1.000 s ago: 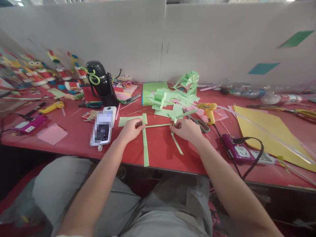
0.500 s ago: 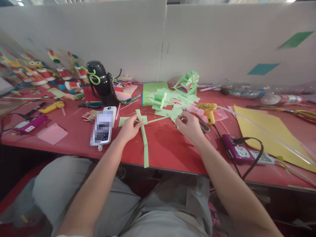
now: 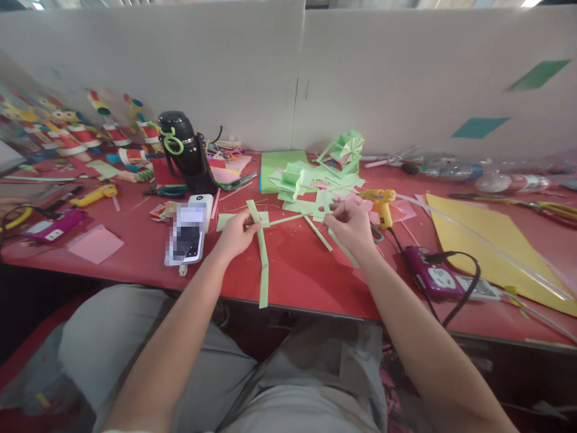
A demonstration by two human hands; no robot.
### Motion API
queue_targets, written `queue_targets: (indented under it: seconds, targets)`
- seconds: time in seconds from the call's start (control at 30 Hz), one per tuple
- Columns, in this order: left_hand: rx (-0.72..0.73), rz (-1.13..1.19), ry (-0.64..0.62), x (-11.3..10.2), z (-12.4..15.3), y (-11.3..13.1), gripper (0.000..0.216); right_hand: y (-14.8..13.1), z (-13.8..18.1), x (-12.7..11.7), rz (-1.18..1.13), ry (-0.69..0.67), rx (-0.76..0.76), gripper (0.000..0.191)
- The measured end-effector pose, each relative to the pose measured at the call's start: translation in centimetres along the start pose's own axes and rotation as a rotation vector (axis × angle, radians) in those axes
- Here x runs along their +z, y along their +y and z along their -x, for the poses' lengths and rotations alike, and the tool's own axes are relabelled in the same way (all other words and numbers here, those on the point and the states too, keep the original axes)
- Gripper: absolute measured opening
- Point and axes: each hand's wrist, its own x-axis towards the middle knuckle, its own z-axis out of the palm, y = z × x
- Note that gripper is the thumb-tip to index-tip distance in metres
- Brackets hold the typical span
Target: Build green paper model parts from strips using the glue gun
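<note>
My left hand (image 3: pixel 237 233) pinches a long, creased light-green paper strip (image 3: pixel 264 273), whose lower end reaches toward the table's front edge. Another green piece (image 3: pixel 225 222) lies crosswise beneath that hand. To the right, my right hand (image 3: pixel 350 227) has its thumb and fingers pressed together on a second green paper strip (image 3: pixel 346 246), which slants below the palm and is partly hidden. Between the hands a narrow green strip (image 3: pixel 319 233) rests on the red table. Dark scissors handles (image 3: pixel 377 233) peek out behind my right hand.
Green folded paper shapes (image 3: pixel 291 183) and scraps lie ahead. A yellow glue gun (image 3: pixel 381 207) and a purple power strip (image 3: pixel 437 276) are at right. A phone (image 3: pixel 187 234) and black flask (image 3: pixel 184 150) stand left. Another person's hand (image 3: pixel 11 206) shows at the far left edge.
My right hand has lifted slightly and shifted right, with a green strip now showing under it. A narrow strip between the hands is now visible. Another person's hand has appeared at far left.
</note>
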Motion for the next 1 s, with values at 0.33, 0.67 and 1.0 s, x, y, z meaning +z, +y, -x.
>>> queue_targets:
  seconds: [0.33, 0.67, 1.0]
  targets:
    - [-0.026, -0.02, -0.003, -0.2, 0.0, 0.0, 0.011, 0.8, -0.5, -0.2, 0.078, 0.001, 0.008, 0.017]
    - [-0.016, -0.021, 0.016, -0.8, -0.3, -0.5, 0.012, 1.1, 0.0, 0.0, 0.287, -0.165, -0.042, 0.024]
    - [-0.01, -0.073, 0.008, -0.7, -0.2, -0.3, 0.012, 0.9, 0.7, 0.4, 0.517, -0.37, -0.053, 0.032]
